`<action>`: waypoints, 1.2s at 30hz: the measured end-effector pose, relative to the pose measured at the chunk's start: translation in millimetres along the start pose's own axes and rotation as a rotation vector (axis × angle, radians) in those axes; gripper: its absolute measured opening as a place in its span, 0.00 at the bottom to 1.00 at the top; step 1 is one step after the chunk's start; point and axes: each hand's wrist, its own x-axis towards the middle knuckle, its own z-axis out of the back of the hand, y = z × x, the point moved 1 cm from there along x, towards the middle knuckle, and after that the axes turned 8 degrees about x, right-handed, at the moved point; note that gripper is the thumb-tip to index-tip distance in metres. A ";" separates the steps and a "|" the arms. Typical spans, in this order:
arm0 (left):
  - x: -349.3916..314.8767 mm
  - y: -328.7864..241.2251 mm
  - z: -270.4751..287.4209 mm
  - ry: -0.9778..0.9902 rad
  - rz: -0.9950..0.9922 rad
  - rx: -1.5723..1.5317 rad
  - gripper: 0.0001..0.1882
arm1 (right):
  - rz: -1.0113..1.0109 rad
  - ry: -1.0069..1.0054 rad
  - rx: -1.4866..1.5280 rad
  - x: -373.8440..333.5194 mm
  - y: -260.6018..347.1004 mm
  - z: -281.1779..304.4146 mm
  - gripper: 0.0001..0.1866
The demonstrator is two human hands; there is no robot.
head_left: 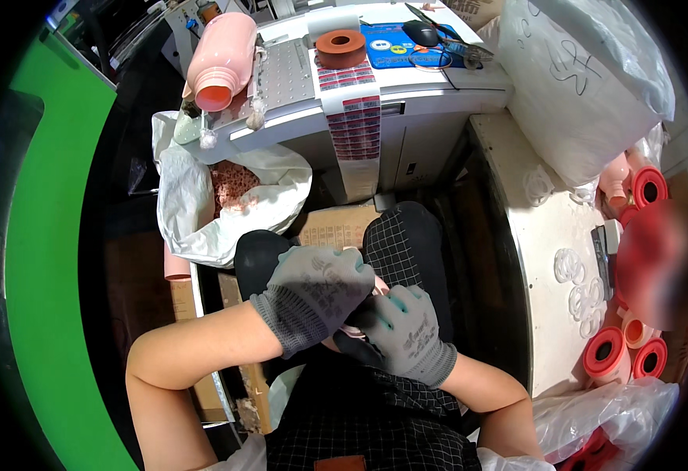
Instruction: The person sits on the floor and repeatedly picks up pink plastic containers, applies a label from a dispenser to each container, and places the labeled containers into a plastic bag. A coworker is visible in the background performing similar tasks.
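Note:
Both my hands wear grey knit gloves and meet over my lap. My left hand [324, 284] is closed, curled over a pink plastic piece [382, 287] that is mostly covered by the gloves. From the other side my right hand [408, 334] bends its fingers around the same piece. Only small pink bits show between and below the gloves, so I cannot make out its full shape. Beneath the hands lie my dark trousers and a black checked apron [359, 428].
Ahead stands a pale machine with a large pink bottle [224, 59], a brown tape roll [341, 49] and a hanging label strip [353, 129]. A white sack [277, 177] holds pink scraps at left. White rings [570, 267] and red-rimmed pink parts [606, 352] sit on the right bench.

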 end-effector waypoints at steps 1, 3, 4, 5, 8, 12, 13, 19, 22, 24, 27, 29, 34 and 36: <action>5.3 -4.0 2.5 0.043 0.027 0.042 0.16 | -0.005 -0.014 0.010 -0.2 1.0 -0.9 0.15; 9.0 -6.6 2.2 0.015 0.036 0.046 0.16 | -0.033 -0.087 0.011 5.5 4.3 -0.5 0.16; 11.4 -5.8 -2.0 -0.055 0.010 0.009 0.16 | -0.049 -0.126 0.009 7.2 4.6 0.6 0.17; 10.4 -3.8 -5.2 -0.133 -0.005 -0.025 0.16 | -0.036 -0.156 0.036 6.3 3.5 4.0 0.17; -0.2 6.6 -28.1 -0.570 -0.062 -0.440 0.24 | -0.029 -0.319 0.106 -24.1 -15.1 30.0 0.18; -28.0 -35.9 -92.2 -0.649 0.055 -0.390 0.31 | -0.689 -0.498 0.418 -90.2 -19.1 66.3 0.41; -29.6 -54.0 -98.8 -0.665 0.035 -0.333 0.32 | -0.788 -0.335 0.535 -88.5 -11.6 82.0 0.40; 5.1 -34.4 -51.5 -0.829 -0.208 -0.499 0.26 | -1.134 -0.557 1.052 -148.7 -41.6 73.6 0.33; 37.4 33.6 -50.1 -0.939 0.135 -0.928 0.26 | -0.922 -0.950 1.343 -118.6 -21.5 77.9 0.44; 85.9 87.5 -66.7 -0.916 0.397 -1.111 0.29 | -0.700 -0.825 0.903 -131.1 -47.3 81.6 0.48; 150.1 177.5 -141.0 -0.691 0.752 -1.044 0.42 | -0.765 -0.743 0.358 -134.6 -53.6 67.8 0.52; 150.7 257.9 -220.3 -0.832 0.865 -0.647 0.47 | -0.711 -0.649 0.366 -118.0 -56.1 52.4 0.55; 157.8 174.3 -114.5 -0.886 0.456 -1.341 0.38 | -0.761 -0.704 0.401 -142.9 -53.6 38.8 0.66; 150.7 180.1 -100.3 -0.931 0.490 -1.101 0.36 | -0.857 -0.654 0.413 -147.8 -57.2 33.2 0.65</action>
